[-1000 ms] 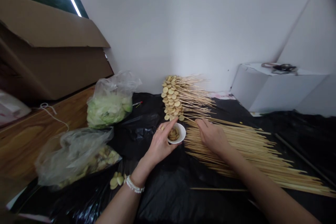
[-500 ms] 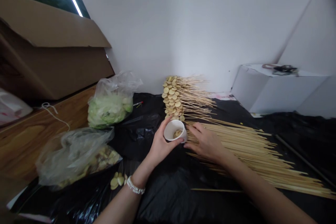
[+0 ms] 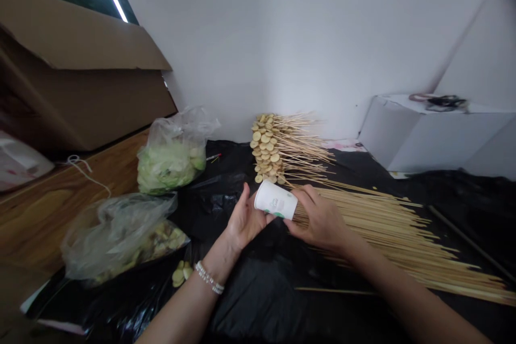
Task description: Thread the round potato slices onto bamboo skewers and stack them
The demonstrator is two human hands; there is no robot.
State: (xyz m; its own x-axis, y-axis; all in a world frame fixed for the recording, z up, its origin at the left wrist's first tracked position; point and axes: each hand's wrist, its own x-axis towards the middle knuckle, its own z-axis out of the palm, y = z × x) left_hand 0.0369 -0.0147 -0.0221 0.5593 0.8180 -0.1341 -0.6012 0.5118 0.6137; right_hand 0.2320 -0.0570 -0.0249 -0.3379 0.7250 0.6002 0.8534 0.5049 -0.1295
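Observation:
A white paper cup point(image 3: 276, 200) with green print lies tilted on its side in the air, its mouth toward the left. My right hand point(image 3: 322, 220) grips it around the base. Under the cup's mouth my left hand point(image 3: 244, 223) is open, palm up, with the thumb apart from the fingers. Whatever is inside the cup is hidden from this angle. Just beyond the hands is a stack of skewers with round, pale potato-like slices point(image 3: 265, 145) on their ends. Many bare wooden skewers point(image 3: 379, 231) spread beneath and to the right of my right hand.
Black plastic sheeting point(image 3: 258, 295) covers the work surface. On the left stand a clear bag of green leaves point(image 3: 171, 169) and a bag of cut pieces point(image 3: 124, 242). Loose slices point(image 3: 182, 273) lie by my left wrist. A cardboard box point(image 3: 88, 102) and a white box point(image 3: 427, 134) flank the wall.
The cup has passed from my left hand to my right and turned from upright onto its side. My left hand has opened beneath its mouth.

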